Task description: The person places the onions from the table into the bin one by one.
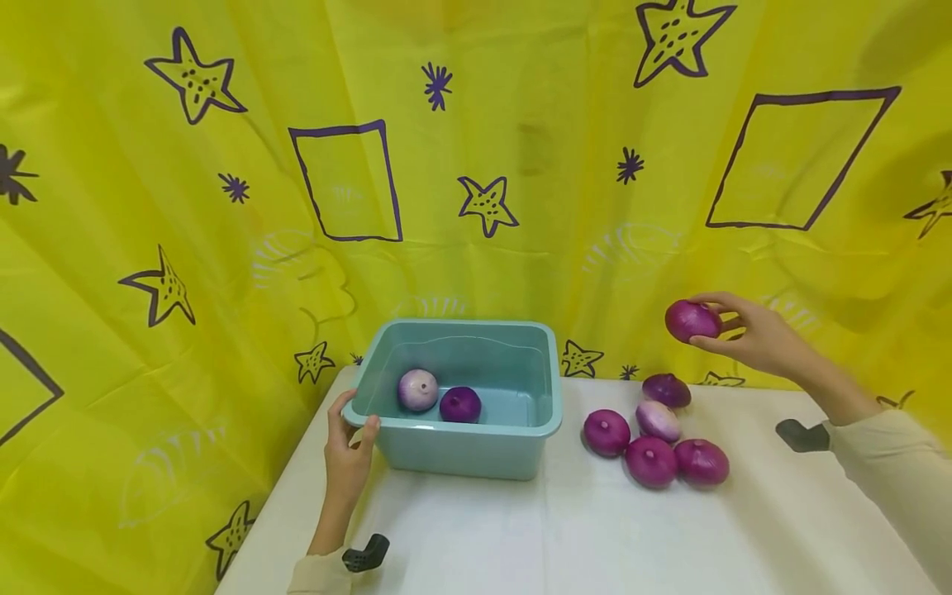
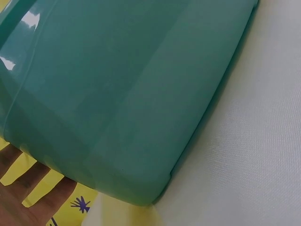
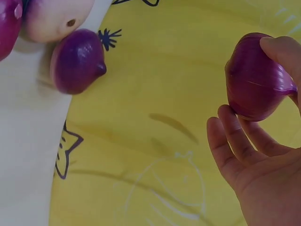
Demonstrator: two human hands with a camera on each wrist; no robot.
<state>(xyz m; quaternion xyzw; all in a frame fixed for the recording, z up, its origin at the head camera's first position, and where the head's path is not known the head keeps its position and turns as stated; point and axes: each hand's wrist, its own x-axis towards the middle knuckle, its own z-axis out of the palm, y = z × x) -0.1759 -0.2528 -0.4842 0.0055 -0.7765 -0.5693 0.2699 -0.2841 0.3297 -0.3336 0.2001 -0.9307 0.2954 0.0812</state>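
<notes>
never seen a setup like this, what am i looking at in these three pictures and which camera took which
There is no machine here, just a person using two bare hands. The wide picture comes from a camera worn on the head, looking forward and down. The other two come from wrist cameras: one looks along the left hand at a blue-green tub, the other shows the right hand close up. The left hand grips the tub's rim at its near left corner. The right hand holds a purple onion in the air. The tub stands on a white table with two onions inside; five loose onions lie to its right. Behind hangs a yellow sheet.
</notes>
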